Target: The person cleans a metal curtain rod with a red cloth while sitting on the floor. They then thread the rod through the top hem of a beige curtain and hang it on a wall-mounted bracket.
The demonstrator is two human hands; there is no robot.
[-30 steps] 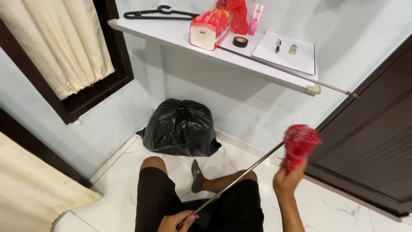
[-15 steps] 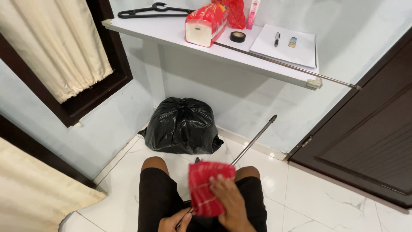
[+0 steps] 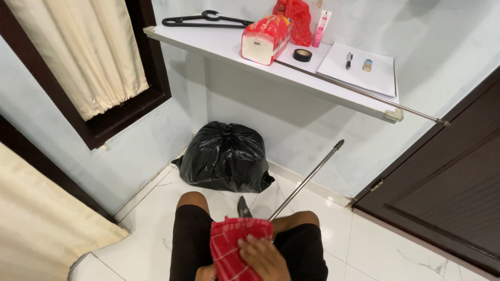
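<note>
1. We sit on the white floor [image 3: 396, 244], knees up, facing a wall shelf [image 3: 229, 49].
2. Our right hand [image 3: 263, 257] is closed on a red cloth [image 3: 234, 244], pressing it around the low end of a metal rod [image 3: 307, 179].
3. Our left hand [image 3: 204, 272] shows only as a sliver beneath the cloth; we cannot tell its grip.
4. The rod slants up and right from our lap, its tip free in the air.
5. A black bag [image 3: 224, 156] sits against the wall ahead.

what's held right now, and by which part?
Right hand presses a red checked cloth around the near end of a long metal rod; left hand is mostly hidden.
</note>
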